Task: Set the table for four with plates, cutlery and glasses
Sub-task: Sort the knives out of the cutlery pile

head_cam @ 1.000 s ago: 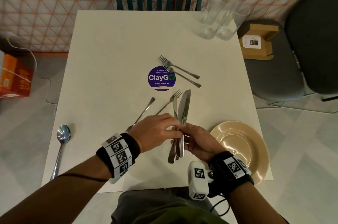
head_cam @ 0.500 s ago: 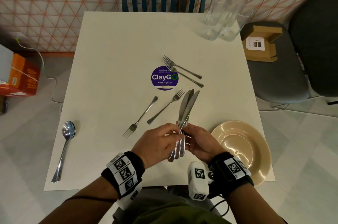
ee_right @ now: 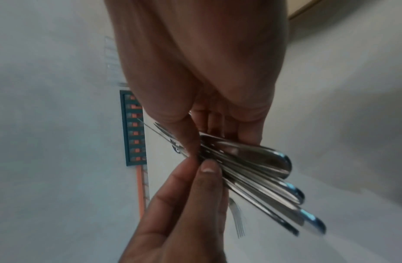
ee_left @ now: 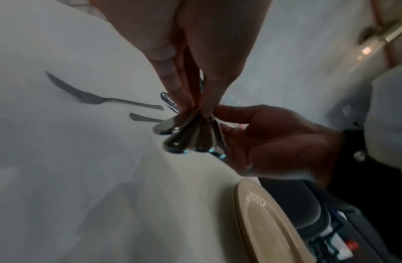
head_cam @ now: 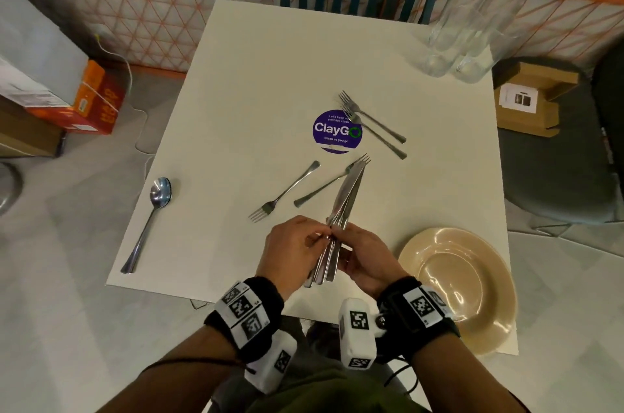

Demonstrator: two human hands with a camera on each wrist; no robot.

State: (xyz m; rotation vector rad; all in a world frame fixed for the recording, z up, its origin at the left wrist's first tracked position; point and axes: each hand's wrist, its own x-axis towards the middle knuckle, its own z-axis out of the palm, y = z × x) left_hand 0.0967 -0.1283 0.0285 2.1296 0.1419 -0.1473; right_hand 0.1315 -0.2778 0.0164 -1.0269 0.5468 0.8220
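Both hands held a bundle of knives (head_cam: 341,210) above the near edge of the tabletop (head_cam: 236,75). Right hand (head_cam: 368,257) was clamped round the handles; left hand (head_cam: 290,250) pinched one knife at the neck. Bundle's long axis ran away from the person, blades pointing toward the forks (head_cam: 368,122) mid-table. Left hand looked nearer to peel one off. Plate (head_cam: 472,291) sat just right.

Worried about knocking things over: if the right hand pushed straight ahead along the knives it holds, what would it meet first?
Probably the fork lying just under the knife tips: the right hand points its knives up-table toward it. Height above the table is unclear.
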